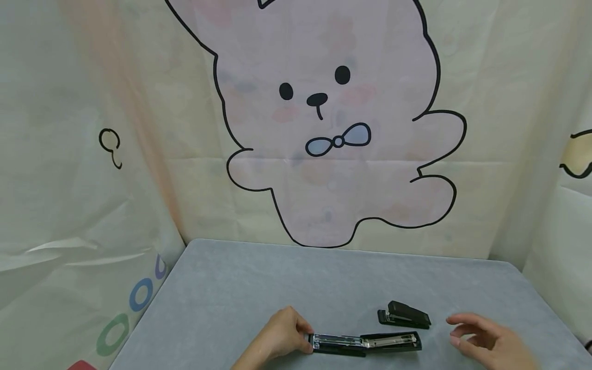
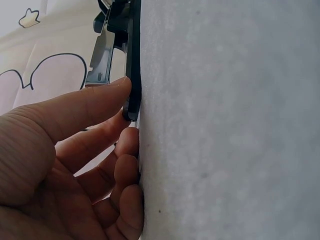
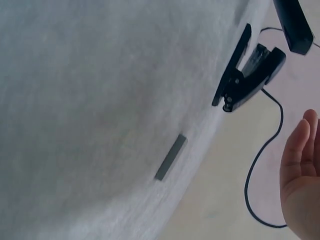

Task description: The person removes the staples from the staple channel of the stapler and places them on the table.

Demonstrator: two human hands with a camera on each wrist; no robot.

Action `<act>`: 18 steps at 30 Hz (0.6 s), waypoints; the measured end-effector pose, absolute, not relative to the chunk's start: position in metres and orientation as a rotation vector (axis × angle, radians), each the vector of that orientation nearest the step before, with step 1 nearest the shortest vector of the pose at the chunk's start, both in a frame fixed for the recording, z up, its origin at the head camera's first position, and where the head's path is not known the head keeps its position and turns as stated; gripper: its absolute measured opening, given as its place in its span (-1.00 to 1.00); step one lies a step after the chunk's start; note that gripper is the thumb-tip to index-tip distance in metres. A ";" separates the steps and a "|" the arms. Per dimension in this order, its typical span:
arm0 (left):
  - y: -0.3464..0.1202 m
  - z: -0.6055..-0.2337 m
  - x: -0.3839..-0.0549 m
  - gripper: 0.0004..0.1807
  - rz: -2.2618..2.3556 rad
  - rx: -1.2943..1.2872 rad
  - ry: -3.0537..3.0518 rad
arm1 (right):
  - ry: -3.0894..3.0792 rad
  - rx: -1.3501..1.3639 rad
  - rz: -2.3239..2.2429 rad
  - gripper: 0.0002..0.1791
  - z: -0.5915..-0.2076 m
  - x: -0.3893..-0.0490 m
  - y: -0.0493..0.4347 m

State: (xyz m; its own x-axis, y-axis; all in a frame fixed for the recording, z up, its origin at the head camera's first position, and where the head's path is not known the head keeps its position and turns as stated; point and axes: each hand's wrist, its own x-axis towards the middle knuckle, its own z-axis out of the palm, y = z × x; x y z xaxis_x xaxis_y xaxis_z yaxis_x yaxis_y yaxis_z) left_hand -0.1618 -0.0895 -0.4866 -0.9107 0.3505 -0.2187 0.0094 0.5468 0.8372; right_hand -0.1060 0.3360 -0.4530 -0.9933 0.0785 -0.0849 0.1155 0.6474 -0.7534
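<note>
A long black stapler (image 1: 339,345) lies folded open on the table, its metal staple channel and the inside of its top arm facing up. My left hand (image 1: 288,331) pinches its left end; in the left wrist view the thumb (image 2: 102,100) presses on the tip of the black base (image 2: 133,60). Behind the long stapler's right half stands a smaller black stapler (image 1: 404,316), jaws apart. To the right of both, my right hand (image 1: 490,339) hovers with fingers loosely bent and holds nothing. A grey staple strip (image 3: 170,157) lies on the cloth in the right wrist view.
The table (image 1: 259,277) has a light grey-blue cover. Behind it hangs a pale curtain (image 1: 319,195) with a cartoon animal, and more printed curtain (image 1: 60,205) closes off the left side. A dark looped line (image 3: 247,185) shows on the backdrop.
</note>
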 end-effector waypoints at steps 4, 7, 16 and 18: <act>-0.090 -0.486 -0.161 -0.74 1.309 0.292 2.429 | 2.682 0.051 -1.250 -0.42 -0.457 -0.110 0.333; -0.089 -0.485 -0.161 -0.74 1.307 0.288 2.426 | 2.595 -0.032 -1.269 -0.40 -0.461 -0.113 0.329; -0.089 -0.485 -0.161 -0.74 1.314 0.306 2.414 | 2.394 -0.164 -1.390 -0.38 -0.472 -0.121 0.317; -0.090 -0.486 -0.161 -0.73 1.319 0.318 2.413 | 2.373 -0.168 -1.399 -0.36 -0.475 -0.122 0.315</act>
